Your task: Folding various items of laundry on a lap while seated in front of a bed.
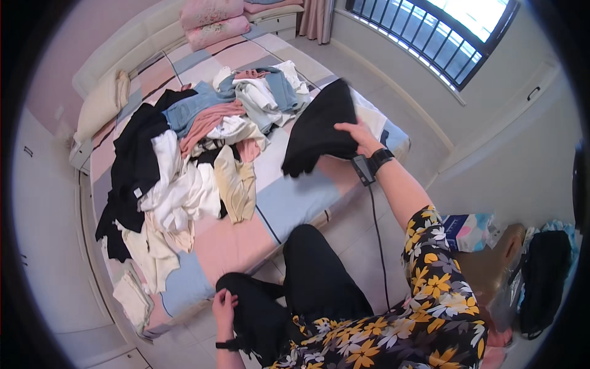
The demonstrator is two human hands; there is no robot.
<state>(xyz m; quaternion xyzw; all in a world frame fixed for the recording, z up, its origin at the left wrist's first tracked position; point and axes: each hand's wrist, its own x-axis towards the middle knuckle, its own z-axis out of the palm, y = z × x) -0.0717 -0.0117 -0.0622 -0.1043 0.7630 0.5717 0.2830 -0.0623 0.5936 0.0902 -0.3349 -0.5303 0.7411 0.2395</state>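
Observation:
My right hand (359,137) grips a black garment (318,129) by its edge and holds it over the right part of the bed; its kind cannot be told. Close to my knee, my left hand (224,306) hangs with loosely curled fingers and nothing visible in it. A loose heap of clothes covers the bed's middle and left. In it lie black clothing (138,152), a light blue denim piece (198,108), a pink garment (209,122), white clothing (184,198) and a beige garment (235,184).
The patchwork-patterned bed sheet (295,198) spreads beneath the heap. Folded cream cloth (131,300) sits at the near left corner. Rolled pink floral bedding (216,27) and a cream pillow (99,106) lie by the headboard. A cable (379,249) runs down from my right wrist. Bags (544,281) stand at right.

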